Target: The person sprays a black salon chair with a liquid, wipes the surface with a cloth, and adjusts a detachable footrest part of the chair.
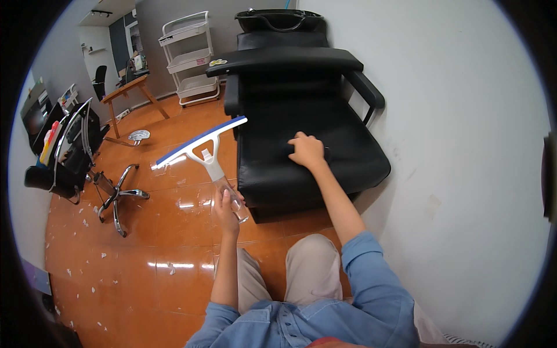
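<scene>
My left hand (227, 204) is wrapped round the clear bottle-shaped handle of a spray squeegee (214, 168). The tool has a white frame and a blue-edged blade, and it is held up over the floor, tilted, left of a black shampoo chair (278, 174). On the chair's black padded seat rests my right hand (306, 149), its fingers curled downward and the thumb toward the left. A small dark shape shows beside that wrist against the black seat; what it is, and whether anything lies under the fingers, cannot be made out.
A black wash basin (279, 21) tops the chair, beside a white wall (458, 116). At the left are a white three-tier trolley (194, 60), a wooden stand (136, 87) and a wheeled chair (116, 191) loaded with items. White scraps litter the orange tiled floor (139, 296).
</scene>
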Tool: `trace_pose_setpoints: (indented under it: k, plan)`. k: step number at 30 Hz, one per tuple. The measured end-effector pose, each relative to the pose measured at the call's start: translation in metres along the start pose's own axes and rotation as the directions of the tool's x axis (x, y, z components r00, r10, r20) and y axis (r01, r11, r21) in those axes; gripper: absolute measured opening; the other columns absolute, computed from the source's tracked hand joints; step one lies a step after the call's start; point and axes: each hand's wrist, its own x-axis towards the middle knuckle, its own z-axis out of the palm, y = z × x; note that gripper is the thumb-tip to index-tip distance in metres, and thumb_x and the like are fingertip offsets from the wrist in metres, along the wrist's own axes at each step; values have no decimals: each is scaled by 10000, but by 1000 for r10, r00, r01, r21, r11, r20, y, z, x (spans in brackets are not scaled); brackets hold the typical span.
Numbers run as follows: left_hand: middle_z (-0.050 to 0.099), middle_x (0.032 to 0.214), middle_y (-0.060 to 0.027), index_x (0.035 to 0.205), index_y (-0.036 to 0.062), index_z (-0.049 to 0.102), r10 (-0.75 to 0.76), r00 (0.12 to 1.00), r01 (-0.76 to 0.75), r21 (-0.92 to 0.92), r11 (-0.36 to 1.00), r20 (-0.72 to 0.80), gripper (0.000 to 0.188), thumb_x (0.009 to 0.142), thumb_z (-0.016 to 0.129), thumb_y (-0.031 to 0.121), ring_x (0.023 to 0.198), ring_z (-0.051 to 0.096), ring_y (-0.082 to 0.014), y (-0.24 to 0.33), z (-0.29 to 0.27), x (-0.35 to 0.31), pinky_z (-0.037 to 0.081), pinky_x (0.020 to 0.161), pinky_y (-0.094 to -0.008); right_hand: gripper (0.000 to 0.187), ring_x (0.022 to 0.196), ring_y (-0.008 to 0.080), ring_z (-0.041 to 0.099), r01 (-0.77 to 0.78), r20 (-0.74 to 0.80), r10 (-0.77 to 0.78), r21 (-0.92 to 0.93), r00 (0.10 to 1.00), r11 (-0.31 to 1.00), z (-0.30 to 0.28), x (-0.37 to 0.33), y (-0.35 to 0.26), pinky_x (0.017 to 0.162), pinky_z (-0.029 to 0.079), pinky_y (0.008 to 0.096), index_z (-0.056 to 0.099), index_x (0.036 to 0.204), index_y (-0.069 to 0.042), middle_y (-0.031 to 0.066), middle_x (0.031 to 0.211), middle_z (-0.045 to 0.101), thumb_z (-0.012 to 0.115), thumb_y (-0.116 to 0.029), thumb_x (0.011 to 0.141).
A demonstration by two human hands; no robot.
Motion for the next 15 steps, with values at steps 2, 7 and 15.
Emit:
trace_pose_setpoints:
  k: [2,7,15]
  plan:
    - [557,720,-79,1071,2,487,24,999,-23,25,999,-38,306,972,412,281,642,532,-117,2,-23,-4,445,605,-240,339,948,297,612,62,-36,-60,58,998,996,10,5,-47,777,511,413,716,989,-249,48,1024,597,750,-268,653]
    - [542,756,-54,1092,37,472,-7,998,9,38,999,-56,281,934,503,266,651,521,-124,14,-55,-14,426,615,-253,314,860,285,608,102,-144,-82,140,986,985,16,-6,-141,727,511,401,714,947,-240,28,1011,586,735,-242,633]
    - [470,1114,-48,1253,65,424,-241,964,259,-187,948,112,508,790,627,107,1090,483,-158,26,-69,-22,400,921,-280,520,1097,275,525,131,-22,-142,544,990,829,1,-70,-202,955,438,394,628,1183,-199,66,1266,521,725,-208,673]
